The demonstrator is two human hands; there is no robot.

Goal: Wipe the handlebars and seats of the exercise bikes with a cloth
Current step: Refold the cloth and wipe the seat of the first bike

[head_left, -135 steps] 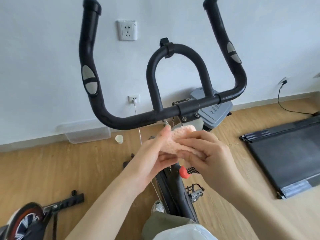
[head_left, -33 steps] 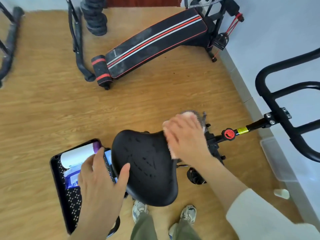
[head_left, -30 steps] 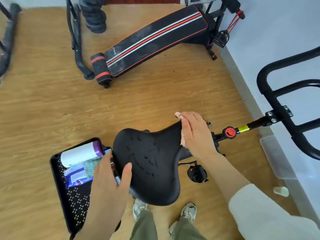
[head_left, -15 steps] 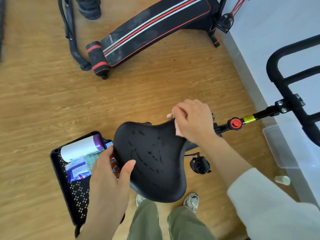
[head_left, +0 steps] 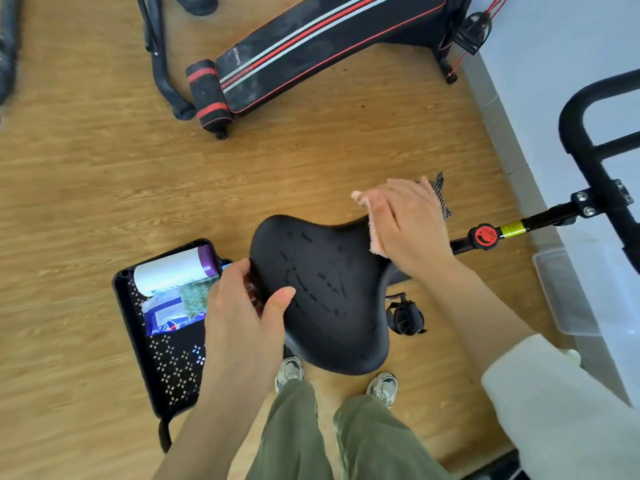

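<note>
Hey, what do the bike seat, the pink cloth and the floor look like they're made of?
The seat: matte black, probably vinyl or moulded foam skin; smooth, with small slit-like marks. The cloth: pale pink, fuzzy edge, likely terry or microfibre. The floor: wood-grain planks with low sheen, laminate or wood; cannot tell which.

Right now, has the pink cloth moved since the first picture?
Yes. The cloth has left the handlebars, going back toward the person, onto the seat's narrow nose under the right hand.
</note>
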